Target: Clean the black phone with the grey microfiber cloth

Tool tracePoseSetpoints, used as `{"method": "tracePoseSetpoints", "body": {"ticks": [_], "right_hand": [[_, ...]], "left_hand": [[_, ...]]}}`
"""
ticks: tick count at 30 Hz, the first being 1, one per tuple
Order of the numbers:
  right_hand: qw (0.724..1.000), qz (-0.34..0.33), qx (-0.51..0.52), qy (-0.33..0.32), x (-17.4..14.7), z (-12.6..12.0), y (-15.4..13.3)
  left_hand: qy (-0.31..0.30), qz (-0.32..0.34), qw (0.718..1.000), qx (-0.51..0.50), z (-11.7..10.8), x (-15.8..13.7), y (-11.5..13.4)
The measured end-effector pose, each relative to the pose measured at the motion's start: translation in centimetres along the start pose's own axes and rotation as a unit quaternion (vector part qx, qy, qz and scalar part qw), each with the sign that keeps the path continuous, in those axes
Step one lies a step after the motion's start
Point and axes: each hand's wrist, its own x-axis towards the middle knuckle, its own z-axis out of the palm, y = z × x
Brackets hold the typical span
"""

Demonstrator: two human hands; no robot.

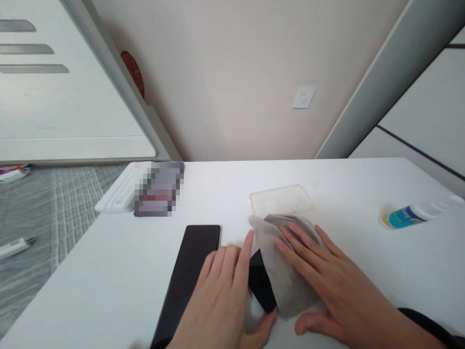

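Note:
A grey cloth [279, 271] lies over a flat black object that looks like a phone [259, 281]; only its left end shows. My right hand [327, 276] rests flat on the cloth, fingers spread and pressing it down. At the phone's uncovered end, my left hand [225, 291] holds it between the index finger at the far side and the thumb at the near side. The other left fingers lie close together. A larger black slab with a dark screen, like a tablet [192, 257], lies just left of that hand, partly covered by it.
A clear phone case [279, 199] lies beyond the cloth. A white bottle with a blue label [410, 215] lies on the right of the white table [90, 271]. At the back left are a white case [121, 191] and a blurred-out item [162, 189]. A wall socket [303, 97] is behind.

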Motion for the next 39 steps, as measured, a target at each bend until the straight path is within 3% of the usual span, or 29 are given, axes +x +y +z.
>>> {"method": "tracePoseSetpoints", "body": {"ticks": [7, 10, 15, 18, 23, 29, 33, 35, 39], "right_hand": [[0.984, -0.161, 0.051, -0.05, 0.7, -0.2, -1.4], [0.988, -0.091, 0.1, -0.075, 0.3, -0.5, -0.1], [0.994, 0.023, 0.102, -0.037, -0.6, -0.5, 1.3], [0.996, 0.012, 0.085, -0.033, -0.3, -0.5, 0.5], [0.979, -0.119, 0.138, -0.088, 0.7, -0.8, -0.5], [0.999, 0.027, 0.035, -0.018, -0.1, 0.0, 0.7], [0.988, -0.139, 0.061, -0.012, 0.4, 0.4, -1.1], [0.979, -0.173, 0.098, -0.038, 0.7, 0.2, -1.1], [0.995, -0.015, 0.087, -0.043, 0.3, -0.3, 0.6]], "left_hand": [[-0.006, 0.004, 1.0, -0.017, 0.7, -0.2, 0.2], [0.01, 0.013, 1.0, -0.004, 0.9, 0.1, 0.2], [0.012, 0.014, 1.0, -0.006, 1.0, 0.4, -0.1], [0.015, 0.02, 1.0, -0.012, 1.2, 0.3, -0.3], [0.023, 0.027, 0.999, 0.0, 1.3, 0.0, -0.3], [0.019, 0.017, 1.0, 0.0, 1.0, -0.1, -0.1], [0.002, 0.015, 1.0, -0.013, 1.2, -0.4, -0.1], [0.002, 0.016, 1.0, -0.008, 1.2, -0.6, -0.1], [0.012, 0.01, 1.0, 0.006, 1.0, -0.6, 0.1]]}}
